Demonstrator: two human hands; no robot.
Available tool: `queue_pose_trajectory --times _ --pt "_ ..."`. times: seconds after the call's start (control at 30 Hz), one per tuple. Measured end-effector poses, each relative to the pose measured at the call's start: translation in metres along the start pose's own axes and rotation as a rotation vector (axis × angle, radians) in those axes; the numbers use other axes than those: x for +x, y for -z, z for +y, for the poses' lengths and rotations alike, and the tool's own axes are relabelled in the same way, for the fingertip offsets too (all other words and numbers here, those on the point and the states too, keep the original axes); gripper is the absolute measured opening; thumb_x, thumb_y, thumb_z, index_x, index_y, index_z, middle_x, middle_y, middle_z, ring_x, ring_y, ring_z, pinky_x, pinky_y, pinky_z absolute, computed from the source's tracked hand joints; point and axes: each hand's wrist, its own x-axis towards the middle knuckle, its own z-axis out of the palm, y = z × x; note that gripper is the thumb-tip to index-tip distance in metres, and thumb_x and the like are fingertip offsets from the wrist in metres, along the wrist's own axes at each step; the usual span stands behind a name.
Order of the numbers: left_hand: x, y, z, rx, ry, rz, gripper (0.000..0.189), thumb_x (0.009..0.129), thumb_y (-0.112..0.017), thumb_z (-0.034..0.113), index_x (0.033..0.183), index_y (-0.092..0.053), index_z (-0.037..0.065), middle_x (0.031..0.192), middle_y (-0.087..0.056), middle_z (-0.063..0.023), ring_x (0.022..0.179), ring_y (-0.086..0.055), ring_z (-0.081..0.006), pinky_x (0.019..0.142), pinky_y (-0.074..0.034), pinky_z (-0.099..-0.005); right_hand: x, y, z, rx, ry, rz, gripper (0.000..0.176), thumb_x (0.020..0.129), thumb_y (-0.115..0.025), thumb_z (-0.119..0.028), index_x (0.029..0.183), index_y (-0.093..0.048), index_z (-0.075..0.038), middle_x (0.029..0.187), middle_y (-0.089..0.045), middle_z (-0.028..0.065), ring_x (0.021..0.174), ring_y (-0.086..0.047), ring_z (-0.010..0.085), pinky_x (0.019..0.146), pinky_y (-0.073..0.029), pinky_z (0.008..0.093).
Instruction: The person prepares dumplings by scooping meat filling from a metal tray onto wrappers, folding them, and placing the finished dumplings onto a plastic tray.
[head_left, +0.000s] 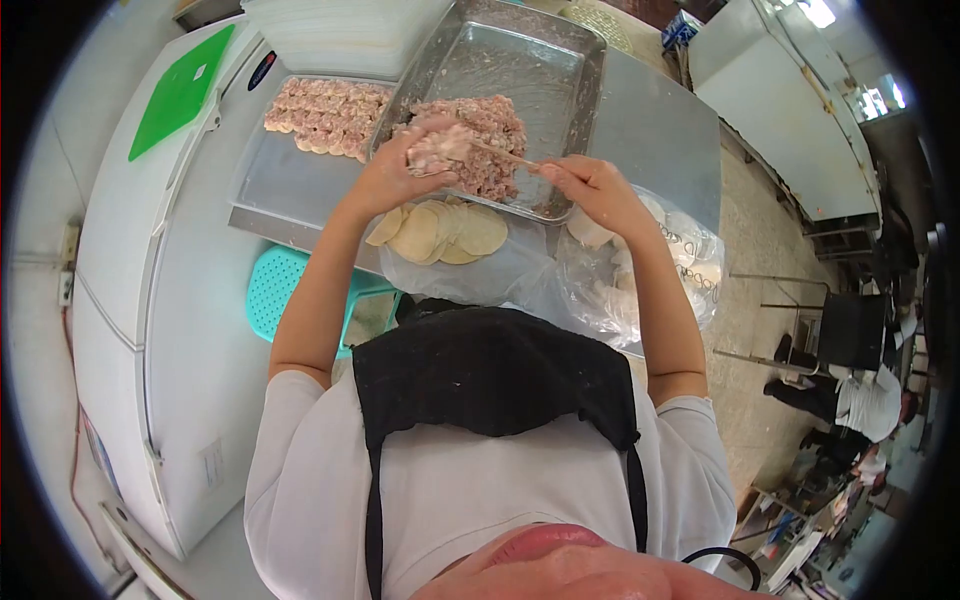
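My left hand (400, 175) is closed around a pale lump of minced meat (438, 150), over the near left side of a deep metal tray (585, 110). My right hand (596, 188) grips a thin utensil (505, 154) by its end, at the tray's near right corner. The utensil points left toward the lump, and its tip is hidden in the meat. Beneath them, a mound of minced meat (500, 120) sits in the tray. Round, pale dough wrappers (440, 232) lie overlapping on clear plastic just in front of the tray.
Rows of meat-filled pieces (325, 115) sit on a flat tray (300, 185) at the left. Bagged pale rounds (690, 255) lie by my right forearm. A turquoise stool (275, 290) stands below the table, beside a white freezer (200, 250). Another person (868, 405) is at the far right.
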Motion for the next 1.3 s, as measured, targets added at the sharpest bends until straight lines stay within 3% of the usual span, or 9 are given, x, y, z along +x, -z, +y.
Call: queue_pose_trajectory --times 0.1,0.2,0.37,0.5,0.6,0.8,0.87,1.0,1.3 --pt "0.01 -0.004 0.026 -0.075 0.186 -0.213 0.05 0.071 -0.08 0.02 0.115 -0.061 0.006 0.1 -0.068 -0.009 0.097 -0.062 -0.0208 0.089 -0.046 -0.0365 0.003 -0.024 0.015 -0.076 0.239 -0.028 0.032 0.095 -0.057 -0.027 0.114 -0.065 -0.002 0.09 -0.064 0.0117 0.079 -0.059 0.0201 0.071 -0.045 0.0313" --pt "0.013 -0.004 0.029 0.157 -0.056 -0.248 0.048 0.072 -0.079 0.019 0.113 -0.06 0.005 0.112 -0.063 -0.01 0.105 -0.059 -0.0248 0.09 -0.045 -0.036 0.011 -0.025 0.041 -0.093 0.297 -0.071 0.035 0.093 -0.059 -0.029 0.116 -0.064 -0.004 0.091 -0.064 0.0131 0.08 -0.06 0.0209 0.071 -0.046 0.032" --pt "0.009 -0.02 0.001 -0.092 0.35 -0.267 0.028 0.071 -0.079 0.022 0.087 -0.066 0.003 0.081 -0.066 -0.0034 0.074 -0.058 -0.0137 0.069 -0.047 -0.0305 0.015 0.013 0.032 -0.37 0.225 -0.082 0.03 0.093 -0.057 -0.031 0.113 -0.066 -0.011 0.088 -0.063 0.0122 0.08 -0.062 0.0291 0.071 -0.049 0.0384" --pt "0.012 -0.021 -0.008 -0.148 0.626 -0.107 0.028 0.072 -0.078 0.022 0.088 -0.066 0.003 0.077 -0.064 -0.0031 0.071 -0.056 -0.0116 0.067 -0.047 -0.03 0.0 -0.019 -0.002 -0.513 0.283 0.2 0.025 0.093 -0.053 -0.029 0.11 -0.066 -0.017 0.089 -0.065 0.0109 0.081 -0.063 0.032 0.07 -0.05 0.0419" --pt "0.007 -0.026 -0.022 0.0 0.3 -0.187 0.041 0.078 -0.074 0.031 0.109 -0.065 0.005 0.088 -0.064 -0.0015 0.07 -0.058 -0.0125 0.061 -0.047 -0.0296 0.029 -0.042 0.048 -0.669 0.158 0.112 0.025 0.094 -0.051 -0.028 0.112 -0.065 -0.017 0.084 -0.066 0.0122 0.08 -0.064 0.0322 0.068 -0.051 0.0423" --pt "-0.002 0.007 0.033 -0.194 0.626 -0.247 0.061 0.073 -0.076 0.022 0.128 -0.051 0.011 0.114 -0.061 -0.011 0.095 -0.06 -0.0181 0.078 -0.051 -0.032 0.008 0.013 0.036 -0.414 0.072 0.075 0.031 0.093 -0.056 -0.03 0.115 -0.066 -0.011 0.092 -0.068 0.0147 0.074 -0.063 0.0335 0.07 -0.05 0.0399" --pt "-0.004 0.008 0.021 0.067 -0.05 -0.087 0.059 0.074 -0.075 0.022 0.128 -0.052 0.014 0.114 -0.061 -0.0096 0.106 -0.058 -0.0223 0.086 -0.05 -0.0354 -0.005 0.014 -0.006 -0.249 0.022 -0.009 0.031 0.092 -0.057 -0.029 0.115 -0.066 -0.009 0.095 -0.068 0.016 0.076 -0.063 0.0334 0.072 -0.05 0.0391" --pt "0.001 0.017 0.036 -0.016 0.181 -0.297 0.056 0.073 -0.078 0.026 0.122 -0.057 0.009 0.119 -0.061 -0.0121 0.113 -0.057 -0.0242 0.095 -0.044 -0.0372 -0.001 -0.037 0.002 0.009 0.274 -0.058 0.03 0.092 -0.06 -0.027 0.114 -0.066 -0.008 0.094 -0.067 0.0162 0.08 -0.063 0.0328 0.073 -0.05 0.0387" --pt "0.002 0.053 0.012 0.188 0.235 -0.356 0.065 0.074 -0.077 0.034 0.123 -0.056 -0.002 0.115 -0.063 -0.0141 0.104 -0.06 -0.0219 0.087 -0.048 -0.0344 0.005 -0.045 -0.06 -0.603 0.231 0.152 0.028 0.092 -0.058 -0.027 0.111 -0.066 -0.008 0.093 -0.066 0.0155 0.08 -0.064 0.0319 0.072 -0.05 0.0397"
